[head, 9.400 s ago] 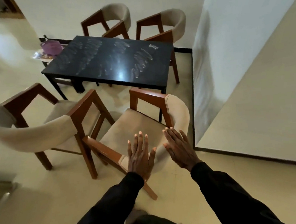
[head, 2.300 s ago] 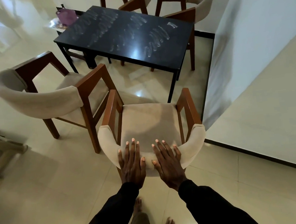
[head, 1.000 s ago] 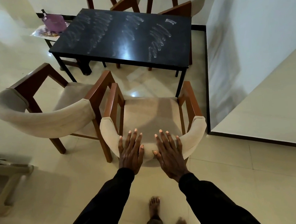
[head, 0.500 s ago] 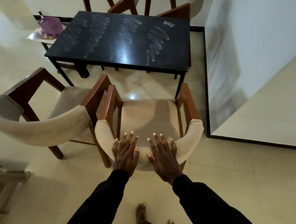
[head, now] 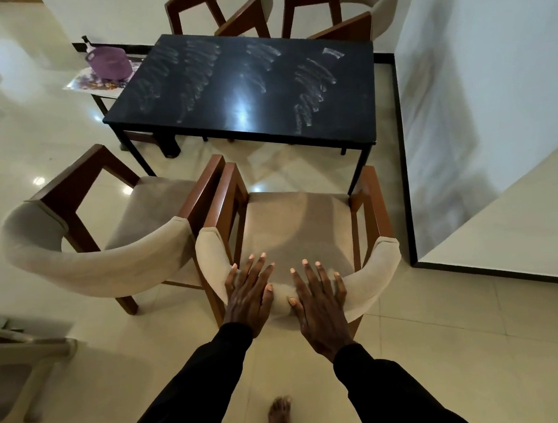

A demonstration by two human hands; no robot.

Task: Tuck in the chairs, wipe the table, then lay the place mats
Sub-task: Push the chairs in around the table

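While the chair (head: 302, 229) faces the table (head: 244, 91), both hands' fingers (head: 260, 272) lie flat, unclenched, on its backrest

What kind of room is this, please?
Most likely a home dining area: a black table with streaks on its top, four cushioned wooden chairs around it, such as the near chair, and a glossy tiled floor.

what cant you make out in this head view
- Palms of the left hand and right hand: pressed flat on the chair back.
- Far chairs: tops cut by the upper edge, seats behind the table.
- Purple bag contents: too small.
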